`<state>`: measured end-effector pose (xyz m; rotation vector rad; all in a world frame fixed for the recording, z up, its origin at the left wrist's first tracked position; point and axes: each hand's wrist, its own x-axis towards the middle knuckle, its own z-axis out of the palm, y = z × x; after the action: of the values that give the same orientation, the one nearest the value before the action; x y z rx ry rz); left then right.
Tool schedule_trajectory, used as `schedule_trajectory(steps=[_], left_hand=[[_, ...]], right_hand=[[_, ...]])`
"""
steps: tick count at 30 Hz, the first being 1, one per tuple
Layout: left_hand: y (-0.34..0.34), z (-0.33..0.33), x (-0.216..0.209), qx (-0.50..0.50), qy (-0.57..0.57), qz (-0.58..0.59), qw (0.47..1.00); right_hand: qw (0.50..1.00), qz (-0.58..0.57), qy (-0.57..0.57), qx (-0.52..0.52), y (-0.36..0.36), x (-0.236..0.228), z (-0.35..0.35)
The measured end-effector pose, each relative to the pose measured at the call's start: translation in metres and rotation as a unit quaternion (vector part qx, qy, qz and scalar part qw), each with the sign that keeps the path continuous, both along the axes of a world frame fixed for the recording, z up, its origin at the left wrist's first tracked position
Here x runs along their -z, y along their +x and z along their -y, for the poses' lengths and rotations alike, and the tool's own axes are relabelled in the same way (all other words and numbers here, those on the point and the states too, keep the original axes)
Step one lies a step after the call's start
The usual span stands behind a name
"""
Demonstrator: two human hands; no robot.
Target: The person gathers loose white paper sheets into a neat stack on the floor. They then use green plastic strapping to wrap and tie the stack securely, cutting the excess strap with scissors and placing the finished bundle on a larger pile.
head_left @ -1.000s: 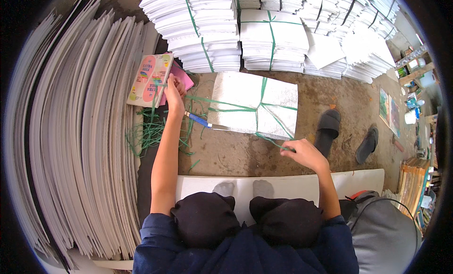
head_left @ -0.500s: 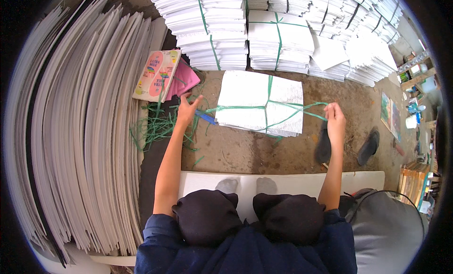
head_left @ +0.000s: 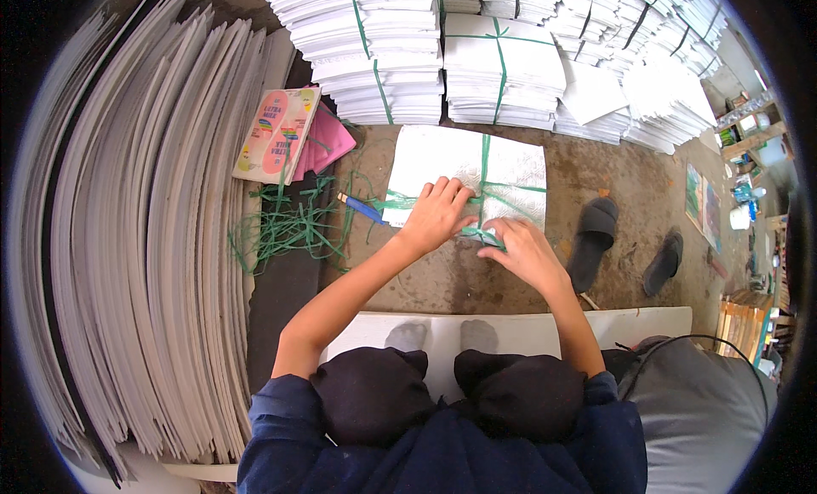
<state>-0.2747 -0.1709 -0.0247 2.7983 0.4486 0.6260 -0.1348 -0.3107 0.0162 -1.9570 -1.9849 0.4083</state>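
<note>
A stack of white paper sheets (head_left: 434, 158) lies on the floor in front of me, with green plastic string (head_left: 485, 158) crossing over its top. My left hand (head_left: 437, 213) rests on the stack left of the crossing, fingers bent and thumb close to the string. At the stack's near edge, my right hand (head_left: 526, 251) curves its thumb and fingers around the string there. Just left of the stack lies a blue-handled cutter (head_left: 364, 210). The string ends between my fingers are partly hidden.
Loose green string (head_left: 294, 226) is heaped at the left, below a printed carton sheet (head_left: 277, 137) and pink sheets (head_left: 330, 142). Tall upright sheets (head_left: 145, 239) fill the left side. Tied paper bundles (head_left: 502, 77) stand behind. Slippers (head_left: 593, 243) lie at right.
Both hands have come inward from the two sides of the stack to its near middle. The string that was stretched out to the right is drawn in. The cutter is now uncovered.
</note>
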Motion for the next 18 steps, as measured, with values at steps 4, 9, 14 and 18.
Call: schedule_trajectory(steps=[4,9,14,18], left_hand=[[0.009,-0.004,0.017,0.011,-0.034,0.039,0.999],[0.004,-0.008,0.025,-0.007,-0.045,0.05,0.998],[0.01,-0.006,0.021,-0.021,-0.13,0.104,0.986],[0.016,-0.007,0.019,-0.05,-0.259,0.121,0.957]], right_hand=[[0.873,-0.469,-0.022,0.133,0.016,-0.001,-0.007],[0.508,-0.824,0.216,0.125,0.066,-0.063,-0.005],[0.642,-0.585,0.378,0.32,0.177,-0.065,0.054],[0.894,0.027,-0.058,0.444,0.187,-0.004,0.08]])
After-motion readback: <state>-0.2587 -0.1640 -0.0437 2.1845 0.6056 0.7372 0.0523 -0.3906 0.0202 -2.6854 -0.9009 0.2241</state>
